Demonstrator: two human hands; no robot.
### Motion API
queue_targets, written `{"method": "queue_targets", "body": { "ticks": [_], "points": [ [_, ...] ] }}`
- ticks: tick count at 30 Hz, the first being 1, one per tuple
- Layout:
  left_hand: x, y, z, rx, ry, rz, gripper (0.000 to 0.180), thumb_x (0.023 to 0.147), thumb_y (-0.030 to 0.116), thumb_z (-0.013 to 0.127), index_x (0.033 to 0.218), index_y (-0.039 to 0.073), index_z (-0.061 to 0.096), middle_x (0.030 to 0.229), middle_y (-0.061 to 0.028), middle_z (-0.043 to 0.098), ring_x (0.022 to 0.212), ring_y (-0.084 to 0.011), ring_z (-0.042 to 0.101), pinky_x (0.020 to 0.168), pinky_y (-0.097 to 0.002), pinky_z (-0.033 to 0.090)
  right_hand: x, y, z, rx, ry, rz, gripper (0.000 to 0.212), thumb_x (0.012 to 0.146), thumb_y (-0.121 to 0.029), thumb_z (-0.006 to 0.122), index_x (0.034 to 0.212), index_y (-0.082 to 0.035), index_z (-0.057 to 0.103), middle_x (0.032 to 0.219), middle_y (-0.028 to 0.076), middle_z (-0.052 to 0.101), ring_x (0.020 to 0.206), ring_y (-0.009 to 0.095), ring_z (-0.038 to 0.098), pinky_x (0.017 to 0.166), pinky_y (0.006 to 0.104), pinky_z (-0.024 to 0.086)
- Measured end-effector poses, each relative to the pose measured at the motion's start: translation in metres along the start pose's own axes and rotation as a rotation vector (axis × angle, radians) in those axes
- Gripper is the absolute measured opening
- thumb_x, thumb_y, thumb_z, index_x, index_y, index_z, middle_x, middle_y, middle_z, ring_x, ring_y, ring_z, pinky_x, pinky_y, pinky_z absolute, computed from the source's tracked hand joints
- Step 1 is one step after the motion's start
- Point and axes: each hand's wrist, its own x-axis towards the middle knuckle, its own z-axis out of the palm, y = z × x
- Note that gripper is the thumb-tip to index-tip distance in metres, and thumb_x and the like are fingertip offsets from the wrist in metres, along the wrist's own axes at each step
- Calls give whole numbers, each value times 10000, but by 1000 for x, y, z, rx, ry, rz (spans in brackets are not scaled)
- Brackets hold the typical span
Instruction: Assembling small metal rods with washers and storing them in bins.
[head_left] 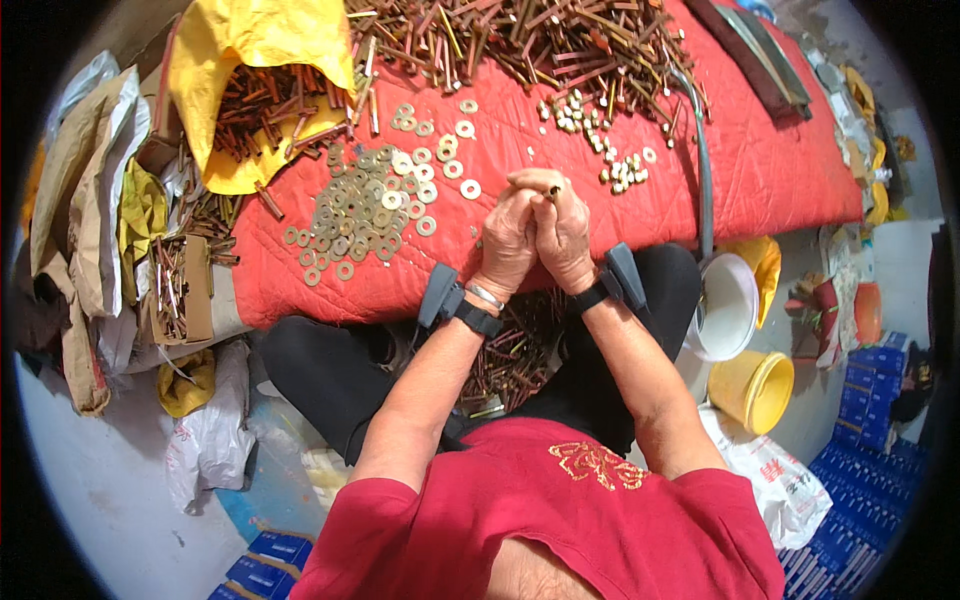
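Both hands together just above the desk [780, 185], red quilted cover, middle of the near edge. Right hand [566, 235]: fingers bent and closed on a small metal tube [555, 191], only its open end showing at the top, near the fingertips. Left hand [508, 240]: fingers curled, pressed against the right hand; can't tell if they grip the tube too, palm hidden.

Washers [350, 215]: flat heap on the desk's left part, left of the hands, a few loose ones nearer the hands. Nuts [625, 174]: brass-coloured cluster, right of and beyond the hands. Bolts [520, 45]: big reddish-brass pile along the far edge, just beyond the nuts. Yellow bag [275, 30]: far left corner, mouth open, more rod-like pieces spilling out. Grey strap [703, 170]: runs over the near edge, right side. Dark bars [755, 60]: far right corner.

White bucket [728, 310] and yellow bucket [748, 392] stand beyond the near edge, right of the person's knee.
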Motion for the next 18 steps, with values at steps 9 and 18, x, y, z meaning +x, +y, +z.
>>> {"method": "queue_targets", "body": {
  "ticks": [9,18],
  "points": [
    [3,4,-3,17,32,43,75,891,75,548,957,39,549,792,-173,583,717,-367,607,575,-435,465,1,-5,0,-50,-45,54,219,957,-173,445,1048,-33,587,1037,134,633,953,324,593,846,383,445],
    [44,26,-30,205,71,278,78,863,60,570,929,37,605,863,-161,621,803,-349,625,698,-382,510,50,-49,-10,-4,0,-196,205,965,-196,481,1031,-44,602,1148,142,641,1028,306,581,938,381,401]
  ]
}}
